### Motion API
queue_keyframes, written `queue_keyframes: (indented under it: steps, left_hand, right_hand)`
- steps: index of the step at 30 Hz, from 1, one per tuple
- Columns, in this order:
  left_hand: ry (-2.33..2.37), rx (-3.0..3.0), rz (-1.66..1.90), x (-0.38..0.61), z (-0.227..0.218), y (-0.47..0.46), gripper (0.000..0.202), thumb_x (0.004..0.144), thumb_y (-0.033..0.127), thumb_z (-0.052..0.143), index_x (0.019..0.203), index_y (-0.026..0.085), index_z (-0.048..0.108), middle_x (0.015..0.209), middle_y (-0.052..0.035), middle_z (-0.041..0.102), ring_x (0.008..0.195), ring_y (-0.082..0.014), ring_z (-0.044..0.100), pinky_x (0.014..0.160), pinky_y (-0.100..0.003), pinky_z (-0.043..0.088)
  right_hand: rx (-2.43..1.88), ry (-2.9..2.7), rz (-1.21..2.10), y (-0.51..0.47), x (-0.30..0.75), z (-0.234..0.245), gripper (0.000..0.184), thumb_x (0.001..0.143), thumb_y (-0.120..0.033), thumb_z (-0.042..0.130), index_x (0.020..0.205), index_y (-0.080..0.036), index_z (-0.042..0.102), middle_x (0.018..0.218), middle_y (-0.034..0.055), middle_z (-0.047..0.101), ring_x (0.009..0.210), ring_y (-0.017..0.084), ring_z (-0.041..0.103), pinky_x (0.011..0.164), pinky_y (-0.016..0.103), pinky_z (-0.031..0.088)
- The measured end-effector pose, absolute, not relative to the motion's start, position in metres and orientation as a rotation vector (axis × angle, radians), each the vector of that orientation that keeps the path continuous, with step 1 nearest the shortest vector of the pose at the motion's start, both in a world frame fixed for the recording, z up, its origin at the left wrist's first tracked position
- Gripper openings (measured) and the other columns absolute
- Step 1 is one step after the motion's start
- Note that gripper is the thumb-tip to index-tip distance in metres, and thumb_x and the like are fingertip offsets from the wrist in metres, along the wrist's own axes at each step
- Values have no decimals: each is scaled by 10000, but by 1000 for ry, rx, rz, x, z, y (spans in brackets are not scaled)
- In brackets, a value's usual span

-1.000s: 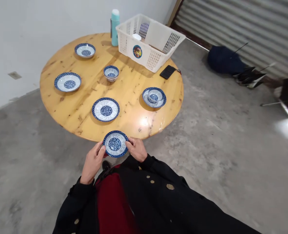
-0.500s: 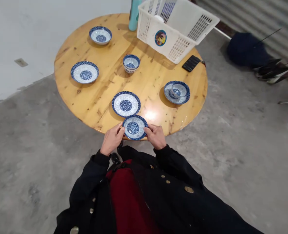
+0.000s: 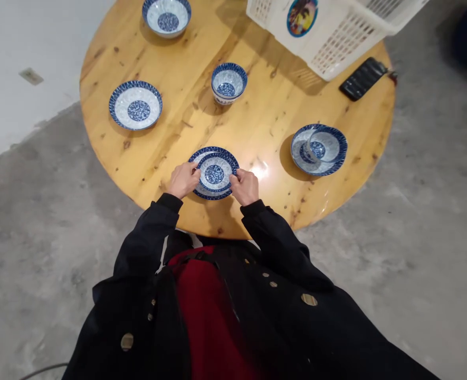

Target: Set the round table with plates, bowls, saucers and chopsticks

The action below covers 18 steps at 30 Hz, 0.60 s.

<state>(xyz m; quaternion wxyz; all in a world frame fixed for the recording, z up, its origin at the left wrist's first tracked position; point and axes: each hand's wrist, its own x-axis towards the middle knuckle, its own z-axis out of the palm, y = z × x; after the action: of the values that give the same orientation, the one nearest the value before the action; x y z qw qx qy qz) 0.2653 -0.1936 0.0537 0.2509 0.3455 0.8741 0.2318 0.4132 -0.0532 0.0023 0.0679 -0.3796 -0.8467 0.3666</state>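
On the near part of a round wooden table (image 3: 265, 111), a small blue-and-white dish (image 3: 216, 172) resting on top of a wider blue-and-white plate (image 3: 212, 194), both of them close to the near edge. Left hand (image 3: 183, 180) at the left rim of the small dish, right hand (image 3: 244, 187) at its right rim, fingers (image 3: 196, 170) bent over the edge from both sides: a light grasp on the dish, neither released nor hard clenched. Toward the right edge, a small tilted bowl (image 3: 323, 146) lying inside another plate (image 3: 304, 158). Near the middle, an upright bowl (image 3: 229, 83). Toward the left edge, one more plate (image 3: 135, 105), and at the far edge, a deep dish (image 3: 167, 16). By the far right edge, a white plastic basket (image 3: 336, 45) and a flat black case (image 3: 363, 78).
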Motion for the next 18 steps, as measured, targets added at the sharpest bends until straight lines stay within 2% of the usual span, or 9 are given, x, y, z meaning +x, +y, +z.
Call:
queue_keyframes:
  steps: [8, 13, 18]
  left_hand:
    - [2368, 1000, 555, 250, 39, -182, 163, 822, 188, 478, 664, 210, 510, 644, -48, 571, 715, -214, 542, 668, -313, 334]
    - [2297, 1083, 536, 237, 34, -180, 172, 836, 204, 480, 670, 209, 526, 695, -75, 621, 767, -246, 600, 701, -325, 365]
    - [2237, 1180, 570, 223, 33, -177, 180, 835, 234, 502, 660, 213, 539, 645, -50, 610, 742, -233, 620, 671, -294, 369]
  right_hand:
    - [-1171, -2563, 1104, -53, 408, -10, 201, 886, -301, 458, 697, -237, 485, 614, 33, 521, 708, 236, 595, 601, 286, 367]
    - [-1272, -2620, 903, -56, 402, -11, 203, 882, -277, 460, 690, -229, 507, 614, 42, 536, 671, 221, 548, 618, 298, 342]
    - [-1407, -2687, 767, -61, 390, -2, 226, 906, -302, 470, 720, -210, 561, 661, 63, 598, 653, 216, 535, 631, 307, 326]
